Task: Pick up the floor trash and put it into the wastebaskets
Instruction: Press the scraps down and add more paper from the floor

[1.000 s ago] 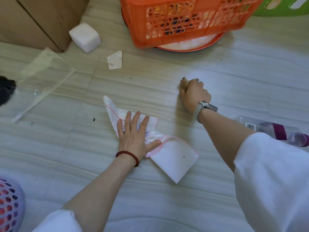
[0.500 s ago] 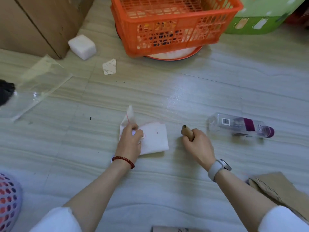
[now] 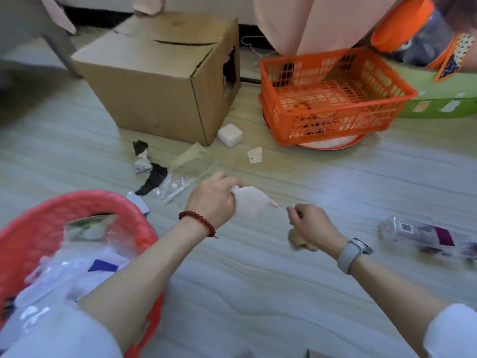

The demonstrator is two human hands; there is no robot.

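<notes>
Nearest, at lower left: red basket, rim under the left forearm, holding clear plastic and white scraps. Left hand, beaded bracelet at the wrist, raised above the floor with its grip clenched round a white bag, which sticks out to the right of the fingers, clear of the floor. Right hand, watch at the wrist, just right of the bag's tip, fingers curled; blurred tan thing below the palm, held or not, cannot tell. At far right on the floor, flattened clear bottle with barcode and purple label, well apart from both hands. Farther, beyond the left hand: black-and-white scraps and clear film lying together, then a small paper bit and a white foam block. Behind these, cardboard box with a torn hole in its side; beside it to the right, orange crate sitting on a round tray.
</notes>
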